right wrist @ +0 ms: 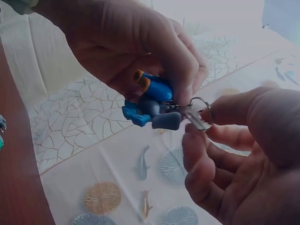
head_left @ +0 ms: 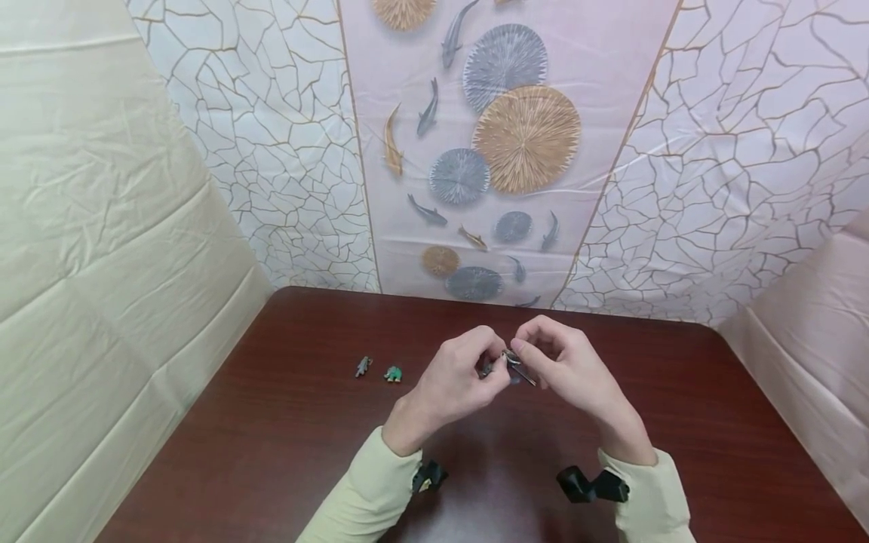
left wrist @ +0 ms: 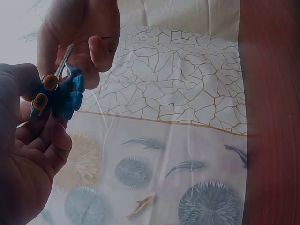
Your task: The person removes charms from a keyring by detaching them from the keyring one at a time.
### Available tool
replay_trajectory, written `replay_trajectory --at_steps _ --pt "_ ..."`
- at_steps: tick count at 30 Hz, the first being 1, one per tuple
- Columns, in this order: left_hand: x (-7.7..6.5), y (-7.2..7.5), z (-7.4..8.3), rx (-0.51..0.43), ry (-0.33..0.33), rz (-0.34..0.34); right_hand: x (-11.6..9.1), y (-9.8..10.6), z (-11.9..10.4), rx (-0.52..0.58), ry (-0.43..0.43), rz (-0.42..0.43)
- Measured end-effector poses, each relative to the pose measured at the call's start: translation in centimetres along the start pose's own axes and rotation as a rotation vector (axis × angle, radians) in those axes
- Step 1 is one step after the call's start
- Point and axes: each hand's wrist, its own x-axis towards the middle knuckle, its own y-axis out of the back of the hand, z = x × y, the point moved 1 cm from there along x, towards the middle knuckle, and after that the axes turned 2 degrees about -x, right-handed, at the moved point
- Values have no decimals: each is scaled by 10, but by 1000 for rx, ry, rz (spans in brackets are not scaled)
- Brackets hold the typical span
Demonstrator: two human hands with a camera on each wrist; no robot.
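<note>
Both hands meet above the table, close together in the head view. My left hand (head_left: 456, 375) pinches a keychain with a small blue toy figure (left wrist: 58, 98). The figure has grey parts and two cylinders with orange rims, plainest in the right wrist view. A metal split ring (right wrist: 202, 107) joins the figure to a key (left wrist: 64, 61). My right hand (head_left: 569, 368) pinches the key's head at the ring between thumb and fingers. In the head view the fingers mostly hide the figure, and a thin key blade shows between the hands.
On the dark red-brown table (head_left: 285, 452), left of the hands, lie a small grey charm (head_left: 363, 366) and a small green charm (head_left: 393, 374). A patterned cloth (head_left: 475, 226) hangs behind the table, with pale cloth walls at both sides.
</note>
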Motion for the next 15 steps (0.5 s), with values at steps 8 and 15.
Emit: replay_trajectory --at_steps 8,15 --pt "1 5 -1 -6 65 8 -5 0 -4 -113 58 -49" --pt "1 7 -1 -29 90 -11 -5 -3 -6 -161 187 76"
